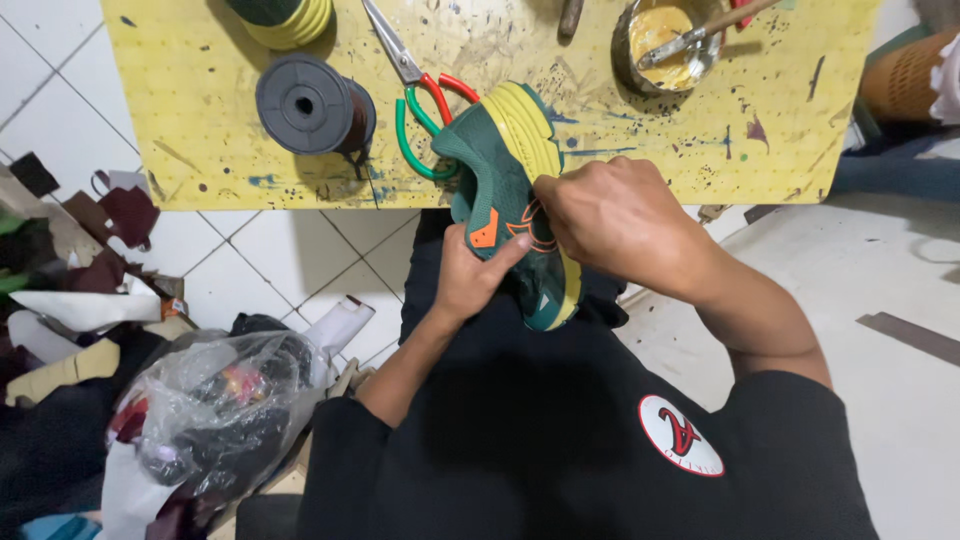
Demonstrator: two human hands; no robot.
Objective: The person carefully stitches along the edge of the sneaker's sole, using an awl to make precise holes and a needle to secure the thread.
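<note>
A green sports shoe point(505, 190) with a yellow sole and orange marks is held between both hands over the person's lap, just in front of the near edge of the table point(200, 150). The right hand point(615, 220) is closed over the shoe's side from above, its fingers curled down onto the upper so that the fingertips are hidden. The left hand point(470, 275) is wrapped around the shoe from below, with the thumb pressed flat against the orange patch on the upper. The shoe is tilted, its toe pointing up and away so that it overlaps the table's near edge, while its heel end is kept low against the black shirt point(560, 440). Just beside the toe, on the table, a pair of scissors point(415, 100) with red and green handle loops is laid, its blades pointing towards the far edge. To the left of the scissors a grey spool point(305, 105) is stood near the near edge, and a yellow-green roll point(285, 18) is seen at the far edge. Towards the far right corner a metal tin of yellowish glue point(665, 45) is placed, with a brush point(715, 25) resting in it. On the tiled floor point(290, 250) at the left, a crumpled clear plastic bag point(215, 400) and dark scraps of material point(120, 215) are piled.
</note>
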